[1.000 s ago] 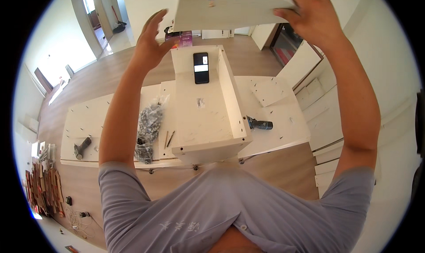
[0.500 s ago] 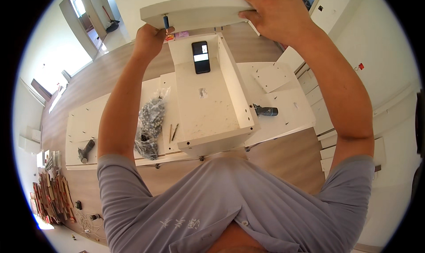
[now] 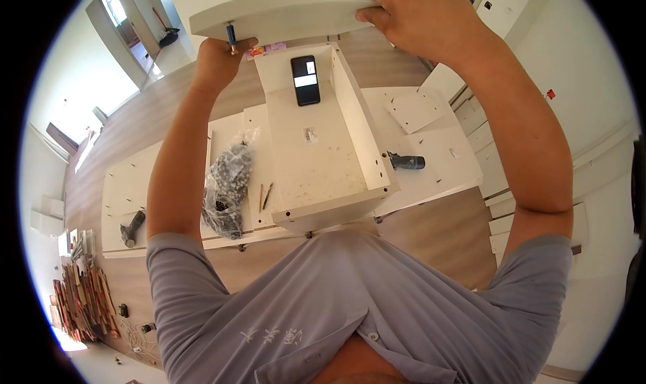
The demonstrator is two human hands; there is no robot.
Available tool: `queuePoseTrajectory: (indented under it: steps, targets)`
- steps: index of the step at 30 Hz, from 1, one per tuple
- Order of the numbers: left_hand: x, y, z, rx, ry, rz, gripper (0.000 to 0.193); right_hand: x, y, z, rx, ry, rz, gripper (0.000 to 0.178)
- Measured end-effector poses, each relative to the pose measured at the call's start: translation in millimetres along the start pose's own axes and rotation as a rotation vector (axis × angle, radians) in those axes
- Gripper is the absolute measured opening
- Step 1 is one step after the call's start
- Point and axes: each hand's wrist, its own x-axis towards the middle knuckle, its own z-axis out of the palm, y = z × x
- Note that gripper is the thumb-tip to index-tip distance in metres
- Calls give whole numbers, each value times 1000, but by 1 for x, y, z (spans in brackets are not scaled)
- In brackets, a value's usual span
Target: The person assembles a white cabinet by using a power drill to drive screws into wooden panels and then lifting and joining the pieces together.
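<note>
A white panel [image 3: 289, 15] with a curved edge is raised above the far end of a white box [image 3: 316, 175]. My right hand [image 3: 431, 24] clasps the panel's right end, thumb underneath. At the other end my left hand [image 3: 219, 64] supports it from below, its fingers mostly hidden and its thumb pointing right. A blue connecting bolt with a copper-coloured tip [image 3: 231, 37] sticks down from the panel beside that thumb. Inside the box a black phone [image 3: 305, 88] with a lit screen leans at the far wall, and a small label [image 3: 309, 135] lies on the base.
Large white boards [image 3: 424, 182] lie under the box. A clear bag of hardware [image 3: 227, 189] and two thin sticks [image 3: 266, 197] are to its left, a cordless driver [image 3: 407, 161] to its right. Another driver [image 3: 132, 229] lies far left, near stacked wood strips [image 3: 84, 300].
The panel has shifted left and slightly upward, with both my hands moving along with it. The bolt moves with the panel. The box stays in about the same place.
</note>
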Motion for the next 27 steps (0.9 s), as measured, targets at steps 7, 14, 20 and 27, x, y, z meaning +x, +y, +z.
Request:
queuePoseTrajectory:
  steps: [7,14,20,27]
  targets:
    - [0,-3,-5,54,-15,70,27,6,-2,-6,5,-70,18,20]
    - [8,0,-8,53,-100,-39,31,11,10,-8,64,-122,6,20]
    - [-13,2,-5,-93,-85,57,26,-7,-2,-8,228,-207,-62,20]
    - [-18,-10,-3,-5,-129,312,29,-20,2,8,115,-123,-251,17]
